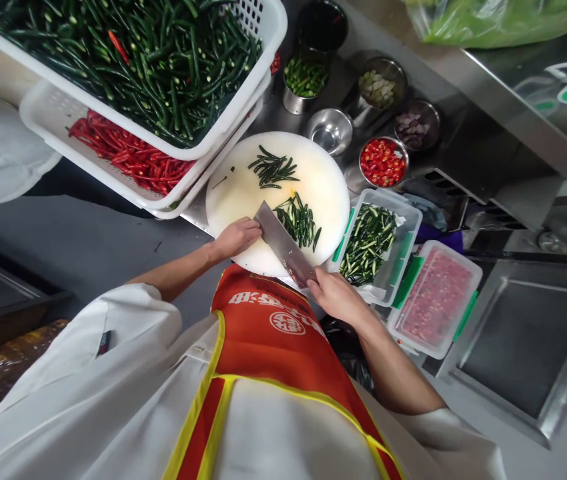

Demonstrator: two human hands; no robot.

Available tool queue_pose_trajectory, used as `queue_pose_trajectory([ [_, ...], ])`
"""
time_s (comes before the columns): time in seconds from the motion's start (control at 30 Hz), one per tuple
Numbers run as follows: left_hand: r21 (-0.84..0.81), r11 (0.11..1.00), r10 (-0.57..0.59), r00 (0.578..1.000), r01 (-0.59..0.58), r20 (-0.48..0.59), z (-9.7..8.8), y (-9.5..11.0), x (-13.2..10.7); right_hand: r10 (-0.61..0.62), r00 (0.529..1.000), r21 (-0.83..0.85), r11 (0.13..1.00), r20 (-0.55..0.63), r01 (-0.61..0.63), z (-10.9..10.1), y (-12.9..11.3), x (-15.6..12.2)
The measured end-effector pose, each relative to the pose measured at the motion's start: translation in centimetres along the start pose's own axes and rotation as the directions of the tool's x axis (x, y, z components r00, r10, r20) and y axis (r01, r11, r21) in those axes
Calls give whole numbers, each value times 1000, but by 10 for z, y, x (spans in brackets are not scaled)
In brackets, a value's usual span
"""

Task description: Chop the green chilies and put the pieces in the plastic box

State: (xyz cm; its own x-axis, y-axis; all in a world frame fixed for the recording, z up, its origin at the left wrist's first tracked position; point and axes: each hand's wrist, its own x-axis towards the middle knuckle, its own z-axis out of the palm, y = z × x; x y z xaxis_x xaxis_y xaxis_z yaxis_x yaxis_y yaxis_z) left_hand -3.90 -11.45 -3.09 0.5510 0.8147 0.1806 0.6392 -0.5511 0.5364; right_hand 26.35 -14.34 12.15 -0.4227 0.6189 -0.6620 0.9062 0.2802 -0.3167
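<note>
My right hand (336, 295) is wrapped around the handle of a cleaver (286, 248), whose wide blade slants over the near part of a round white cutting board (223, 197). At the far end of the blade, the closed fingers of my left hand (237, 237) pinch its front edge. Just beyond the blade lies a pile of sliced green chilies (303, 223), partly covered by it. A smaller group of whole or long-cut green chilies (271, 168) rests farther back on the board. A dark stem scrap sits near the board's left side.
White baskets of green chilies (173, 87) and red chilies (128, 153) stand at left. Right of the board are a tub of cut green chilies (368, 243) and a lidded pink-filled tub (436, 300). Behind stand an empty steel bowl (330, 131) and chopped red chilies (383, 162).
</note>
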Motion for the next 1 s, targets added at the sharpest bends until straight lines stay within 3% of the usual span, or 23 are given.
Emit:
queue_pose_trajectory([
  [0.13,3,1000,-12,1000,12,-1,3,-1,0,5,1000,-24,1000,8,-5,6,-5,13],
  [0.3,-18,1000,-8,1000,7,-16,5,-2,-2,46,996,47,998,-75,-43,26,-19,48],
  [0.43,-31,999,25,1000,-25,1,-4,-3,7,60,989,140,989,-135,-41,30,-10,53],
  [0.53,-37,995,-97,994,95,-52,-17,-9,31,128,975,263,962,-181,-77,32,6,32],
  [0.67,-5,938,-344,928,347,-143,-29,-26,80,142,980,333,939,-138,-89,40,18,-1],
  [0.83,180,886,-439,898,428,25,-33,-37,118,16,996,229,973,-85,4,53,11,-11],
  [1.0,274,884,-419,902,378,108,-54,-44,96,44,993,292,956,-114,-9,61,6,3],
])
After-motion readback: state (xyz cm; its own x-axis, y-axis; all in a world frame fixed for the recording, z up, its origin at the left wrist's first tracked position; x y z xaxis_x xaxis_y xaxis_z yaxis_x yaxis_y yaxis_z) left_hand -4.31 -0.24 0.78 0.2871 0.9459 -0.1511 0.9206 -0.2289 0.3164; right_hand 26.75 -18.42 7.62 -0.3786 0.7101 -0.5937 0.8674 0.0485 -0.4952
